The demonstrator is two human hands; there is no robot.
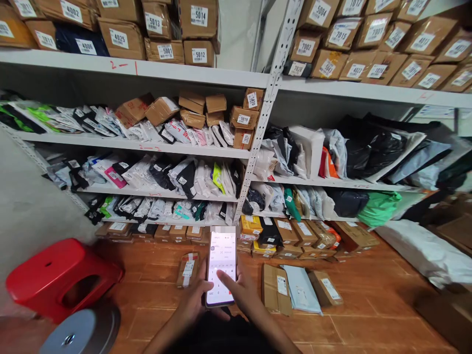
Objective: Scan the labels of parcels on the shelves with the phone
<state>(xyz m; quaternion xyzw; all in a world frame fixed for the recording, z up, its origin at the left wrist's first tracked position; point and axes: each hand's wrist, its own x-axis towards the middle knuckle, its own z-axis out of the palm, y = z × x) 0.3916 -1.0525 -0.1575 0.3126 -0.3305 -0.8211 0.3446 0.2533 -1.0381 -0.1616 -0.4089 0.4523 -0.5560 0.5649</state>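
Observation:
A smartphone [221, 258] with a lit number keypad on its screen is held upright in front of my body. My left hand [195, 295] wraps round its left side and lower back, the thumb at the left edge of the screen. On the other side, my right hand [241, 285] grips the right edge, and its thumb lies over the keypad. Just left of the phone a small taped carton [188, 269] with a white label lies on the floor. To the right are a flattish brown carton [276, 289], a pale blue mailer bag [301, 289] and another labelled box [327, 287].
White metal shelving [206, 74] fills the far side, loaded with numbered cardboard boxes and bagged parcels. A red plastic stool [44, 270] and a round grey-topped object [79, 329] stand at the left. More cartons [283, 231] line the floor under the shelves. A large white sack [424, 250] lies right.

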